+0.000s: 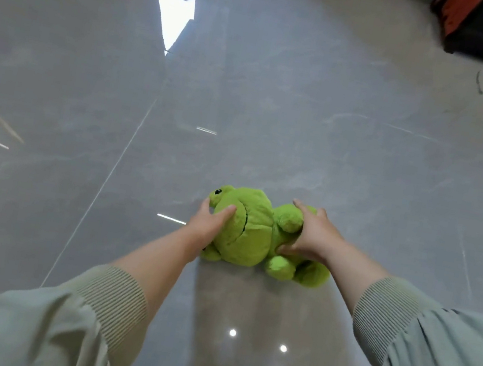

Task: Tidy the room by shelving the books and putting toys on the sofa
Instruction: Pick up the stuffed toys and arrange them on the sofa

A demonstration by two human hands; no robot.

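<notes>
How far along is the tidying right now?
Nothing looks finished; no sofa or shelf is in view. In hand: left hand and right hand grip the green plush frog lying on the grey floor. Left: carrying it to the sofa.

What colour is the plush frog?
The plush frog is bright green; the head view shows it.

Left sleeve (47, 326), pale grey-green smooth fabric, loose and gathered, ribbed knit left cuff (116, 299) in duller green-beige, right sleeve (453, 365) and right cuff (382, 311) of the same make, forearms (163, 253), left hand (210, 222) and right hand (315, 234) bare
</notes>
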